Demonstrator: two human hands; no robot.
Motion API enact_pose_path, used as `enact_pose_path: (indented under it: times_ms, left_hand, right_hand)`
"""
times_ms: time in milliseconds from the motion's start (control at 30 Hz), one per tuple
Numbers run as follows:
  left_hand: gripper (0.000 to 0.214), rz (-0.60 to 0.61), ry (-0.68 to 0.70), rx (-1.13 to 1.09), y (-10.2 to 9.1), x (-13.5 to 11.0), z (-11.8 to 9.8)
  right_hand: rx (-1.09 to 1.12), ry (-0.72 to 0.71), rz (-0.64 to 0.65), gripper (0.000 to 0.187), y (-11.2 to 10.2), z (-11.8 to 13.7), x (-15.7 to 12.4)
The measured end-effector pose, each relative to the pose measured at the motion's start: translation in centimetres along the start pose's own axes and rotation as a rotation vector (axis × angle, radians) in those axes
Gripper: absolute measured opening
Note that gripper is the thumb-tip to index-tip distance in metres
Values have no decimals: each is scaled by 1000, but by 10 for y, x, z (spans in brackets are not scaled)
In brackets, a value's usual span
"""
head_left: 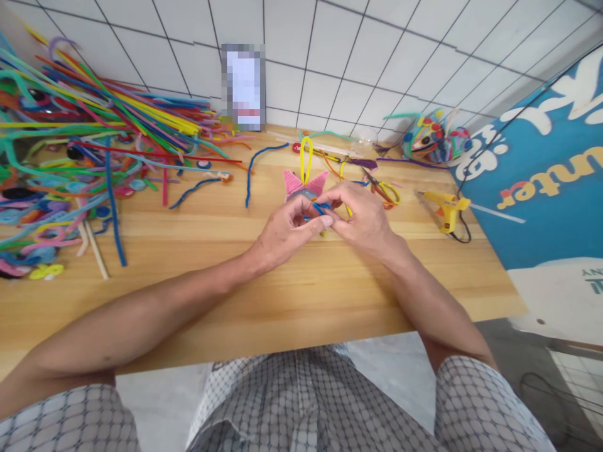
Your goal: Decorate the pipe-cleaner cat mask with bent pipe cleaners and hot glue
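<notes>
**Inspector:** State of the grip?

**Assistant:** Left hand and right hand are each closed, fingertips pinching a thin blue fuzzy pipe-cleaner strand.

**Inspector:** Position of the work?

**Assistant:** Held just above or on the pale wooden surface; the exact contact is hidden. Two pink ribbed triangular pieces and a narrow yellow pipe-cleaner loop show just beyond the fingers.

**Inspector:** Done so far?

**Assistant:** The pink triangles and yellow loop appear formed. Whether the blue strand is fastened to them, I cannot tell.

**Inspector:** Outstanding?

**Assistant:** In my judgement, the blue strand is unfinished, since both hands are engaged on it. A long bent blue pipe cleaner and a shorter wavy blue pipe cleaner lie loose to the left. The yellow glue gun rests to the right, out of hand.
</notes>
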State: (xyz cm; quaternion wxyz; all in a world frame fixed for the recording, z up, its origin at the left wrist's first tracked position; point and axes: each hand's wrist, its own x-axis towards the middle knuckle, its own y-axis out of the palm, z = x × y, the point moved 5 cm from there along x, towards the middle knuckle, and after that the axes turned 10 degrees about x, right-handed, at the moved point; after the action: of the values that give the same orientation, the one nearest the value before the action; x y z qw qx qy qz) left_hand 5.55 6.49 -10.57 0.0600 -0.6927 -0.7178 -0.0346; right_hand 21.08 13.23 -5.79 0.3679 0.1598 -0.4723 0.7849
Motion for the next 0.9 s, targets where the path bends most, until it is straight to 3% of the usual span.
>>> enact_pose_path:
  times_ms: [267,500,600,733,833,900]
  left_hand:
    - [31,94,-60,39,7,-3,17]
    - [55,326,-447,-248,24,-12,28]
    - [68,417,-541,-293,27,-16,25]
    - [76,451,-465,-199,28,-13,22]
    - [74,362,-291,30,22,-9,19]
    - [68,282,-173,209,17,-9,16]
  right_hand:
    - [-20,58,-38,13,3,0,-32]
    - [10,40,-166,14,-16,-23,-46]
    - [20,6,-164,15,-21,-30,-53]
    - [57,25,-158,15,-24,-32,-60]
    - [211,238,-130,9,-19,-37,-61]
    - [432,408,-100,17,-11,-41,-63]
